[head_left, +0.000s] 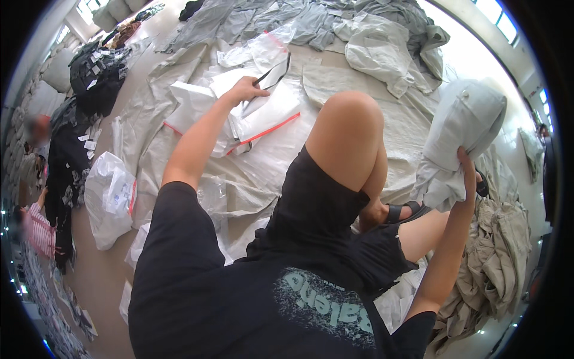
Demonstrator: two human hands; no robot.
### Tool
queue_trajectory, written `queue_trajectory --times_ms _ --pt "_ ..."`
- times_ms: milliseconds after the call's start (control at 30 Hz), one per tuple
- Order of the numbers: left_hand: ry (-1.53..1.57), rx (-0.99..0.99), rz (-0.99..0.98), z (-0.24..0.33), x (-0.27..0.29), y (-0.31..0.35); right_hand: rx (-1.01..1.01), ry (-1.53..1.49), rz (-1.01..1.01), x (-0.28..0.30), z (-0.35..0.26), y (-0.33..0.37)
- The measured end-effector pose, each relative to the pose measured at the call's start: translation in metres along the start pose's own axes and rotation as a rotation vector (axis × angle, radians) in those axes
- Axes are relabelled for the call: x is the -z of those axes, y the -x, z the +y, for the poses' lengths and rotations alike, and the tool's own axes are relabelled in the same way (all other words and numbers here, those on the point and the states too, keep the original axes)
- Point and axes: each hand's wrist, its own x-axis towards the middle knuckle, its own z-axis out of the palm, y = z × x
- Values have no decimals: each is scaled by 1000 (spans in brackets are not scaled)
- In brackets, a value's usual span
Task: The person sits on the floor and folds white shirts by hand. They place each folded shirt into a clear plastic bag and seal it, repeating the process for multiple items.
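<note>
My left hand (247, 90) reaches out over a loose pile of clear plastic bags (263, 118), some edged with red strips. Its fingers are closed on the edge of one plastic bag (276, 73) with a dark strip, lifted a little off the pile. Out to the right, my right hand (464, 160) grips a folded light grey garment (463, 122) from beneath and holds it up beside my bent knee. The lower part of that garment hangs loose in folds below the hand.
Grey garments (257, 23) are heaped at the far side, with a whitish bundle (376, 52) near them. Beige trousers (493, 263) lie piled at right. A filled plastic bag (109, 197) and dark clothes (89, 81) are at left. Another person (40, 230) in stripes is at far left.
</note>
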Motion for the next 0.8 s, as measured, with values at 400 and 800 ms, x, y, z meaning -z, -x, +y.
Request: queue_trajectory --times_ms 400,800 --pt "234 -259 -305 220 -5 -7 123 415 -380 -110 -56 25" --pt "-13 -540 -986 333 -112 -89 307 714 -653 -117 -23 1"
